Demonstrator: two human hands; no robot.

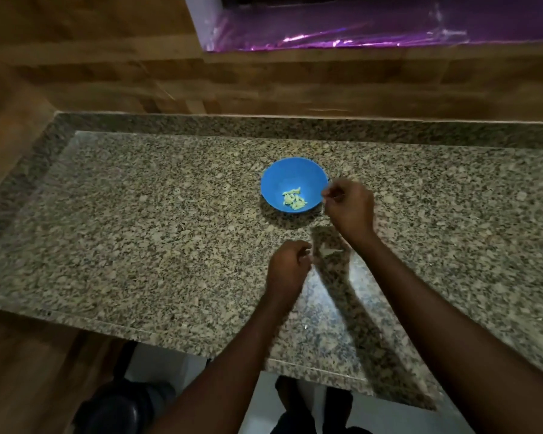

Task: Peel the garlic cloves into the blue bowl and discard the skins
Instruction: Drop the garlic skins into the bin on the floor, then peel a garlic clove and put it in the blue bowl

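Speckled stone makes the worktop [170,214], hard and shiny, with grey, tan and black dots all over it; on it sits the blue bowl [276,180], round, smooth and plastic-looking, with a little pile of pale, peeled garlic cloves [293,199] at the bottom; the right hand [348,208] is just beside the bowl's rim, its fingers [326,193] curled and pinched together, maybe on a small bit, but it is too small and blurry to tell what; the left hand [287,264] is nearer the person, its fingers bent in too, and I cannot tell if it holds a clove or a skin; a few pale scraps [329,252] lie on the stone between the hands, thin and light like paper; here is what could go wrong, I think; skins that light could stick to damp fingers and drop into the bowl with the good garlic; a slippery clove could bounce off the rim and skid across the hard stone; pale scraps could hide among the dots and get left behind.
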